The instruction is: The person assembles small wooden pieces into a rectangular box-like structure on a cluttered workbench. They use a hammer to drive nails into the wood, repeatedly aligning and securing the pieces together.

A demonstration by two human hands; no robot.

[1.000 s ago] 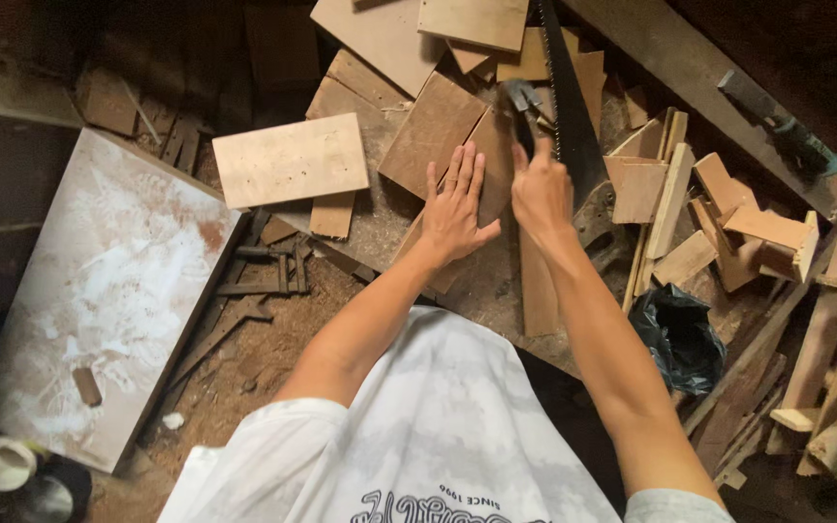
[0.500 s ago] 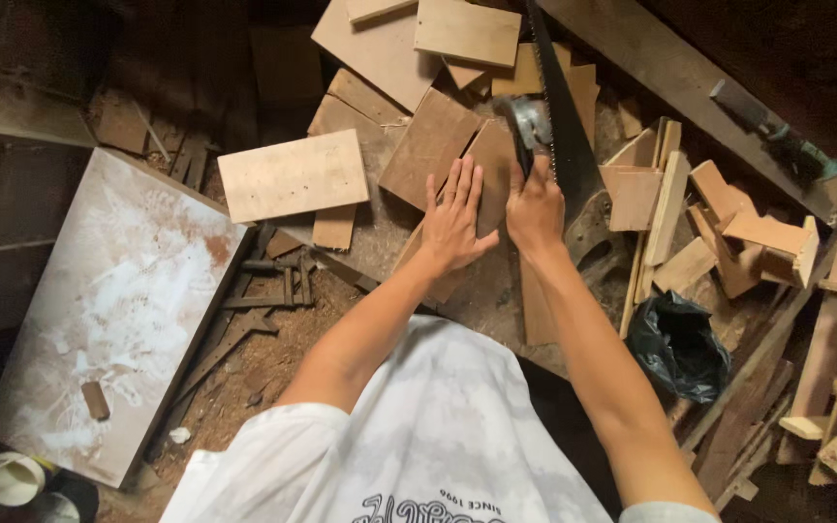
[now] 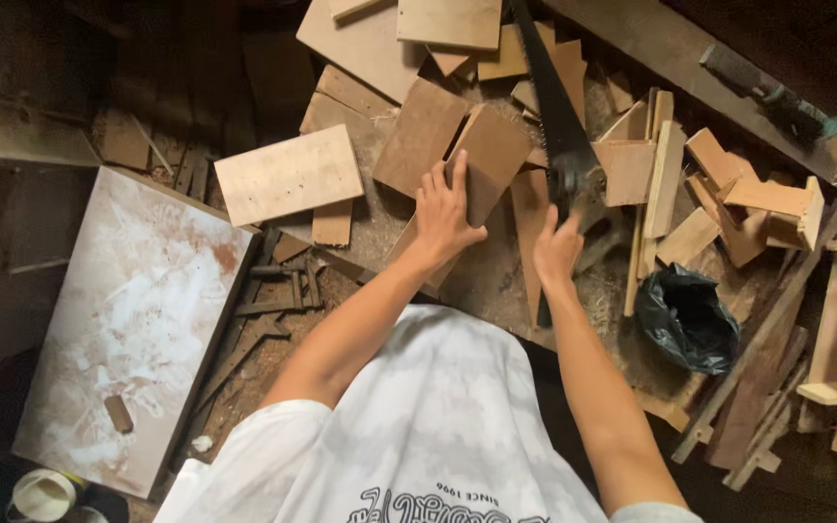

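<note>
The left hand (image 3: 445,215) lies flat with its fingers (image 3: 457,172) spread wide, pressing down on a brown board (image 3: 492,155) that rests tilted on the sawdust-strewn counter (image 3: 481,276) in the middle of the scene. Just to its right, the right hand (image 3: 556,247) is wrapped around the handle of a handsaw (image 3: 554,116), fingers closed on the grip, and the dark blade runs away from the hand toward the far edge, passing just beside the right edge of the held board. A narrow strip of wood (image 3: 532,218) lies between the two hands, pointing near to far. To the left of the left hand sits a pale rectangular board (image 3: 289,175), apart from the held one, with another brown board (image 3: 420,138) between them. Farther left, a large white-smeared panel (image 3: 128,310) lies flat. On the right, a heap of small offcuts (image 3: 728,199) is piled up, and nearer to the person a crumpled black plastic bag (image 3: 687,318) sits just beside the right forearm. At the far right a long plank (image 3: 670,58) runs diagonally, with a dark tool (image 3: 772,97) lying on it.
</note>
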